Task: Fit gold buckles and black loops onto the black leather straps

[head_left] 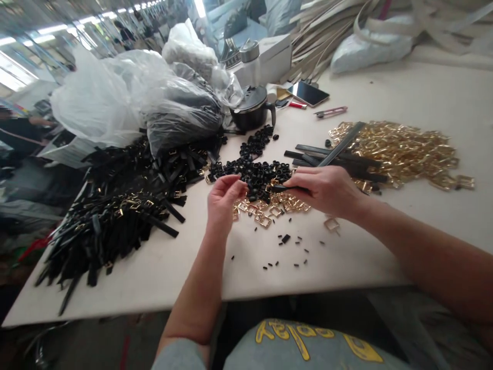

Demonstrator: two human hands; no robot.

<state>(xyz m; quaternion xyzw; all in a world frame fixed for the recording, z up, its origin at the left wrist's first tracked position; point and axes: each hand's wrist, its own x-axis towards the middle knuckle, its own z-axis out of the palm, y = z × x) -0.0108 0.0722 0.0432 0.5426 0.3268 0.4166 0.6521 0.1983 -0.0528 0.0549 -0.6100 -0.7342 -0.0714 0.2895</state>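
My right hand (325, 189) is closed on a short black strap (290, 189), and a gold buckle sits at the strap's left end. To its left, my left hand (225, 198) has thumb and fingers pinched together; whatever is between the fingertips is too small to make out. Behind and between both hands spreads a heap of small black loops (250, 172). Gold square buckles (264, 220) lie loose just below that heap. Several black strap pieces (342, 154) rest behind my right hand, next to a large pile of gold buckles (408, 151).
A big heap of black straps with buckles (127, 216) covers the table's left side. Plastic bags (154, 97), a black lidded pot (250, 108), a phone (308, 93) and a pink-handled tool (330, 112) stand or lie farther back. Tiny black bits (285, 239) dot the table (346, 262) nearby.
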